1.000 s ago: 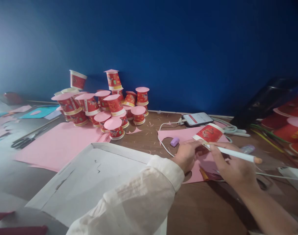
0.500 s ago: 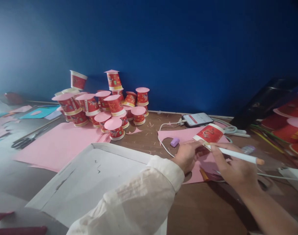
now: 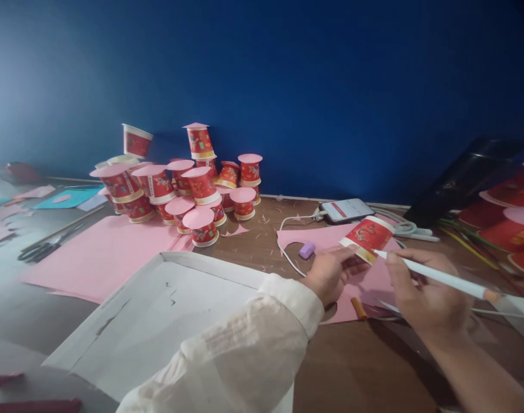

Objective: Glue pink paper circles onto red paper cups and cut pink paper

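Observation:
A red paper cup (image 3: 368,234) with a pale rim lies tilted over pink paper (image 3: 374,281). My left hand (image 3: 333,274) holds the cup by its near, yellow-banded edge. Pinched in my right hand (image 3: 431,292) is a white pen-like tool (image 3: 442,275) with an orange end; its pointed tip is beside the cup's lower edge. Whether the tip touches the cup is unclear. A purple block (image 3: 307,249) and a small orange-brown roll (image 3: 359,308) lie near my left hand.
Red cups with pink discs (image 3: 202,186) stand stacked at the back left. A white box lid (image 3: 193,298) lies in front of pink sheets (image 3: 90,252) and scissors (image 3: 47,246). Behind the cup are a phone (image 3: 347,210) and cables. More red cups (image 3: 511,229) stand far right.
My right hand has moved right and slightly down with the white tool, uncovering more of the cup's lower edge. My left hand stays nearly in place.

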The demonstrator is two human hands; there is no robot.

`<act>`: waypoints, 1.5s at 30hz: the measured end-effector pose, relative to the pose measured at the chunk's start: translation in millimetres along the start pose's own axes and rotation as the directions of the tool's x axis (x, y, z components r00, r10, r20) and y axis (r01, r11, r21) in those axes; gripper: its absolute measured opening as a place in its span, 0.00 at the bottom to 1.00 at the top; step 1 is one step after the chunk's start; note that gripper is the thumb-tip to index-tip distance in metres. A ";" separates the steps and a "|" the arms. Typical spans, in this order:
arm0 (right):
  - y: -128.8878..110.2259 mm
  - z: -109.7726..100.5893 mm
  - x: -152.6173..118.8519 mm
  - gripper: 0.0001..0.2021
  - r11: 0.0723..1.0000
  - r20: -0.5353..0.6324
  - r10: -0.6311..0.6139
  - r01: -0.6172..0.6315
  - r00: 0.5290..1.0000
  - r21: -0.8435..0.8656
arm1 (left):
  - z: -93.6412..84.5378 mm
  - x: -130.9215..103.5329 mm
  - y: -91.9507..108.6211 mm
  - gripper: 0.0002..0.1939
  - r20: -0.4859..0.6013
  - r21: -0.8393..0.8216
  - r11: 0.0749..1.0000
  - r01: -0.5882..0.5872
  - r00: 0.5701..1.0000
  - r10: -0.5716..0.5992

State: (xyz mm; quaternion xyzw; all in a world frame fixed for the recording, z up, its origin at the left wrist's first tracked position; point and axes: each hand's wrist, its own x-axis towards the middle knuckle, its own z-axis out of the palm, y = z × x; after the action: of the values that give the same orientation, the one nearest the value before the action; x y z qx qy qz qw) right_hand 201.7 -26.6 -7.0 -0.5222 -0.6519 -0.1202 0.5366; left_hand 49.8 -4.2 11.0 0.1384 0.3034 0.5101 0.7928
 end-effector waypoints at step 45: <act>-0.9 0.7 -1.9 0.19 0.993 0.113 -0.037 0.049 0.993 -0.112 | 0.9 0.2 0.7 0.13 -0.024 0.010 1.000 -0.013 1.000 0.014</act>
State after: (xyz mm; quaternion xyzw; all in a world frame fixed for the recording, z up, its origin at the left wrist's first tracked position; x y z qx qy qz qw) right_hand 200.3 -27.5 -8.5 -0.5436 -0.6838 -0.1399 0.4662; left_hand 49.9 -3.6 12.1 0.1384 0.3144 0.5155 0.7850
